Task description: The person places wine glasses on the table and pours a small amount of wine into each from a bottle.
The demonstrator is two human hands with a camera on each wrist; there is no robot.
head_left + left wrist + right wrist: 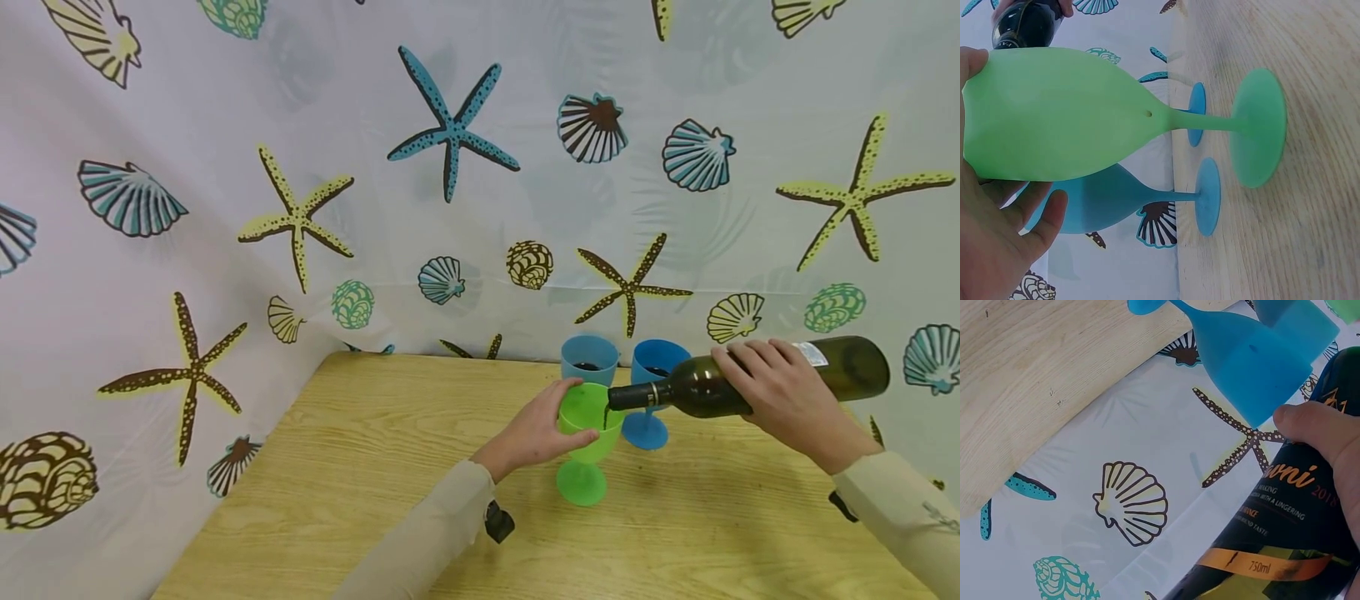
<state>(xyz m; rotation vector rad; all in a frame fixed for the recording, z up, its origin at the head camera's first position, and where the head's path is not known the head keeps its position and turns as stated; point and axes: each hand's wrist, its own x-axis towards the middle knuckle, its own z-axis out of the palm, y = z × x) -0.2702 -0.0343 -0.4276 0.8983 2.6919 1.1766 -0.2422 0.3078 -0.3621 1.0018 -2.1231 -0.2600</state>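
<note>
My left hand (pixel 536 427) holds a green plastic goblet (pixel 591 446) by its bowl near the rim, thumb on the near side, fingers round the far side. The goblet's foot is at the wooden table. With my right hand (pixel 787 396) I grip a dark wine bottle (pixel 708 387) round its body, tipped nearly level with its neck to the left. The bottle's mouth sits over the goblet's rim, and a thin dark stream runs from it into the bowl. In the right wrist view the bottle's label (pixel 1285 487) reads 750ml.
A light blue goblet (pixel 588 354) and a darker blue goblet (pixel 651 427) stand just behind the green one, each with dark liquid inside. The wooden table (pixel 390 433) ends at a white curtain (pixel 360 108) printed with starfish and shells.
</note>
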